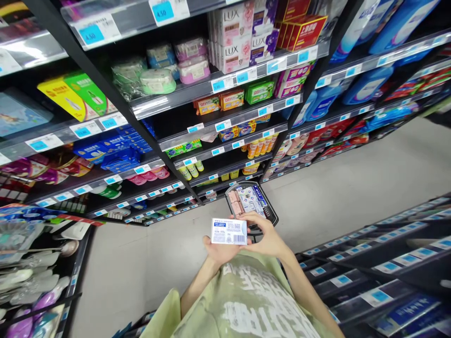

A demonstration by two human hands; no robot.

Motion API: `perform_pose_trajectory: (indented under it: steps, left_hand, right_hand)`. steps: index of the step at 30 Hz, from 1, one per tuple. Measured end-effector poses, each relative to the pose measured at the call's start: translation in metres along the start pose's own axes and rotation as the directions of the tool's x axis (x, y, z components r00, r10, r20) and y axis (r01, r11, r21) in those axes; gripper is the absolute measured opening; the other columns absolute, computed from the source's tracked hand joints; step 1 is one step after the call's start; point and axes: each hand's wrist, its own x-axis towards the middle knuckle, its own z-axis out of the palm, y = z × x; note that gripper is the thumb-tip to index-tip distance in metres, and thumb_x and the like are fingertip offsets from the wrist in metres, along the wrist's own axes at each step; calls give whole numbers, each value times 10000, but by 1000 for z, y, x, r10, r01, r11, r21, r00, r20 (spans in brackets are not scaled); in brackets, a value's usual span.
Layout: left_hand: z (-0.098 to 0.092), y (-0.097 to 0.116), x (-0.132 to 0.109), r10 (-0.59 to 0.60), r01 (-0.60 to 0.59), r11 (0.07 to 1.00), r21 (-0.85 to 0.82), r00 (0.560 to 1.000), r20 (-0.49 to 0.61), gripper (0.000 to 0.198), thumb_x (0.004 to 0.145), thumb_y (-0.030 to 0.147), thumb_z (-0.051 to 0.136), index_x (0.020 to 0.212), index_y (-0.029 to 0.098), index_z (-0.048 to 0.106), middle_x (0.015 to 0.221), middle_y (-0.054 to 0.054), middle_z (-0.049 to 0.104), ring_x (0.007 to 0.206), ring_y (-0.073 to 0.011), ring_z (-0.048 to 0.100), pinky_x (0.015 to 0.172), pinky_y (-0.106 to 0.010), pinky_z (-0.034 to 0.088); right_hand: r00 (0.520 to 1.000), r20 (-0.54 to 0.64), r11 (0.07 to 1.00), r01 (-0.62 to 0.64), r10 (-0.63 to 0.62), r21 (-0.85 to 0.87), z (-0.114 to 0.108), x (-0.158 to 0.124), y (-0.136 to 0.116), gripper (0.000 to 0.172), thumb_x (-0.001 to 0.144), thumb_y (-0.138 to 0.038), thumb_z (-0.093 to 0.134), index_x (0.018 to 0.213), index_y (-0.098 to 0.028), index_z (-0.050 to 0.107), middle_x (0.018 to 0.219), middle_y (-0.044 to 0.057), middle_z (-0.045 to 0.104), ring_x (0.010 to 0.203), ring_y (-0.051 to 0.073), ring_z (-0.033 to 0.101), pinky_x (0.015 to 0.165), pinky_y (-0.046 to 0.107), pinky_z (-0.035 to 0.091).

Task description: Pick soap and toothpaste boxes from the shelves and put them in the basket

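Observation:
I hold a small white and blue box with a barcode in front of my chest, using both hands. My left hand cradles it from below, fingers curled under it. My right hand grips its right end, thumb and fingers wrapped round. Just beyond the box, on the floor, stands a dark shopping basket with several pink and blue-white packs in it. I wear a pale green printed shirt.
Black store shelves with soap, wipes and bottles rise ahead and to the left. Blue bottles fill the shelves at right. Another low shelf unit stands at my right. Hanging utensils are at lower left. The grey aisle floor runs between.

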Motion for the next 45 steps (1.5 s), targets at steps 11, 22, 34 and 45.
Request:
perform_pose_trajectory:
  steps: [11, 22, 34, 45]
  left_hand:
    - [6, 7, 0, -37, 39, 978, -203, 999, 10, 1098, 386, 908, 598, 1255, 238, 594, 1168, -177, 674, 1129, -477, 618, 811, -533, 462]
    - [6, 1, 0, -31, 51, 968, -245, 996, 82, 1118, 421, 829, 687, 1341, 208, 551, 1361, -203, 612, 1275, -496, 523, 955, -601, 433]
    - [12, -7, 10, -9, 27, 959, -284, 998, 63, 1009, 579, 815, 722, 1361, 201, 553, 1393, -192, 591, 1275, -431, 545, 1076, -640, 366]
    - [9, -12, 14, -30, 29, 928, -372, 1000, 3, 906, 684, 798, 668, 1340, 180, 574, 1374, -182, 607, 1280, -411, 526, 1077, -606, 341]
  right_hand:
    - [999, -9, 999, -33, 34, 18, 0, 1, -2, 615, 651, -277, 902, 1210, -243, 647, 1194, 107, 678, 1092, 308, 651, 981, 474, 516]
    - [997, -21, 996, -70, 71, 62, -4, -1, 11, 681, 692, -580, 838, 1244, -220, 668, 1152, 118, 681, 1031, 294, 640, 900, 417, 511]
    - [957, -101, 954, -252, 270, 166, 1, -1, 26, 347, 928, -538, 585, 1041, -226, 689, 934, 58, 700, 905, 254, 667, 773, 352, 535]
    - [922, -148, 917, -317, 357, 241, 6, 1, 33, 333, 913, -530, 614, 986, -214, 689, 909, 55, 720, 921, 250, 677, 812, 346, 543]
